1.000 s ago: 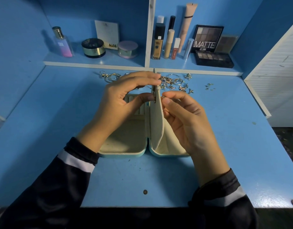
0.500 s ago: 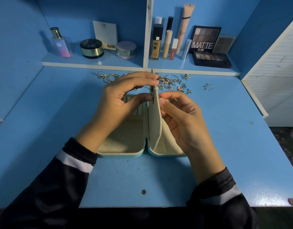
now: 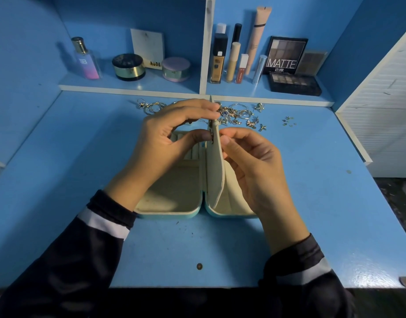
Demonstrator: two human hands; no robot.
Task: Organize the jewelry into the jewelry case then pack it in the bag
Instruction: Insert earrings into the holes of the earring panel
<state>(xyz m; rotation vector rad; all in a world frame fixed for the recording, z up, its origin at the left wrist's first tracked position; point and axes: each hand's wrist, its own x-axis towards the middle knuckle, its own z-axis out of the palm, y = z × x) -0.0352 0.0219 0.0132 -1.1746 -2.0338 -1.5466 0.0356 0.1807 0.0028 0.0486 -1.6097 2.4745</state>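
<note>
A teal jewelry case (image 3: 168,214) with a cream lining lies open on the blue desk. Its cream inner flap (image 3: 215,166) stands upright in the middle. My left hand (image 3: 172,138) pinches the flap's top edge, with the thumb against a small earring on the flap's left face. My right hand (image 3: 254,164) is on the flap's right side, thumb and fingertip pinched together near the top; what it pinches is too small to tell. A pile of loose jewelry (image 3: 238,114) lies behind the case. More rings (image 3: 151,106) lie at the back left. No bag is in view.
A shelf (image 3: 133,88) behind the desk holds a perfume bottle (image 3: 86,59), two round jars, several makeup tubes (image 3: 234,60) and eyeshadow palettes (image 3: 291,82). A white panel (image 3: 381,106) borders the desk on the right. A small dark dot (image 3: 199,266) sits near the front edge.
Both hands stay at the top of the upright flap, with only slight finger shifts. The view has drifted a little.
</note>
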